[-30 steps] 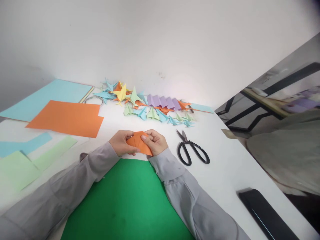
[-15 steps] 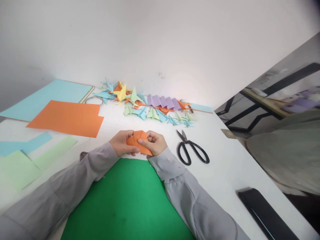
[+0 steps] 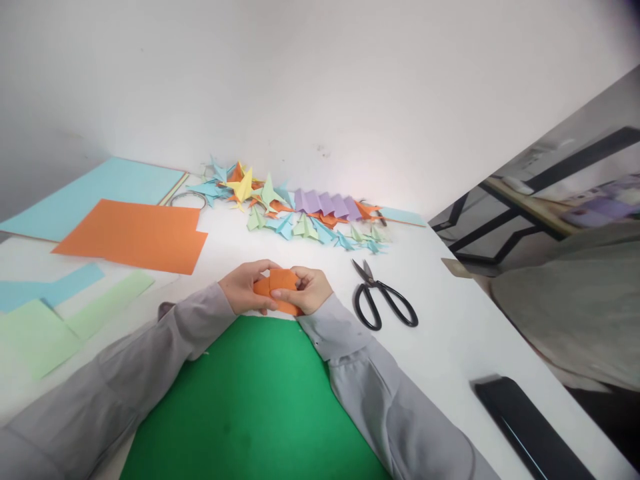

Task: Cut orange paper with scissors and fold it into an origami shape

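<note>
Between my two hands is a small folded piece of orange paper [image 3: 284, 280], held just beyond the far edge of a green mat [image 3: 255, 393]. My left hand [image 3: 245, 287] pinches its left side between thumb and fingers. My right hand [image 3: 313, 291] grips the right side, with the thumb lying across the front of the paper. Some fingers of both hands are hidden behind it. Right of my right hand lie black-handled scissors [image 3: 375, 293], their blades slightly apart and pointing away from me.
Folded paper figures [image 3: 270, 200] in several colours line the wall. Orange sheets [image 3: 135, 233] and a light blue sheet [image 3: 115, 190] lie at the left, with green paper pieces [image 3: 43, 337] nearer. A black case-like object [image 3: 530, 427] rests by the right table edge.
The orange paper's shape has changed: its pointed top flap now shows as a squarer, flatter front. My right fingers have shifted slightly on it, while both hands stay in nearly the same place.
</note>
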Available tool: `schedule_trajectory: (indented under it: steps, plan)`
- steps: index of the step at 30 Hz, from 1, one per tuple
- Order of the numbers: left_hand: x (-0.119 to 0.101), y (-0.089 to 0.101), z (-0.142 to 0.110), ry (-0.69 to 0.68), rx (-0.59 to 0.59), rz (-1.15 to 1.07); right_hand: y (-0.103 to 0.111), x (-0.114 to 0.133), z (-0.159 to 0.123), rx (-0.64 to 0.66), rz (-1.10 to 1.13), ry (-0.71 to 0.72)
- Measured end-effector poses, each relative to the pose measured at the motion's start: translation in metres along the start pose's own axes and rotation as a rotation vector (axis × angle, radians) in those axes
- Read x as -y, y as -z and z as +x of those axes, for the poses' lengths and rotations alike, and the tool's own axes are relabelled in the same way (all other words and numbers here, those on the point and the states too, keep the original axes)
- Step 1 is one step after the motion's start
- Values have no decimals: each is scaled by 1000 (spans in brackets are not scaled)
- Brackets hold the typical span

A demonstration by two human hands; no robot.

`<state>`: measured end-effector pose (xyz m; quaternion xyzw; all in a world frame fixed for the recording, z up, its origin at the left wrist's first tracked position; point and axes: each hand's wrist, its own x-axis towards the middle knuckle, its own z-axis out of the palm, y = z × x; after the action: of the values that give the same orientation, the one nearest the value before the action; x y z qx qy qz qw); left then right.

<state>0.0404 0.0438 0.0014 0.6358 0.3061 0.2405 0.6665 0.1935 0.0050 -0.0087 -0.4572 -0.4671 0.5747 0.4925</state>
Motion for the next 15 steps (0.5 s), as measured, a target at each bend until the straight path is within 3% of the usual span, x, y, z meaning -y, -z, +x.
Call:
schedule_trajectory:
  steps: [8,15]
  plan:
    - [0,3,-1,-65,75,-34,2,-2,3,-56,1,-34]
    - [-4,-2,-2,33,-8,-6,-4,4,1,-17,-12,-21]
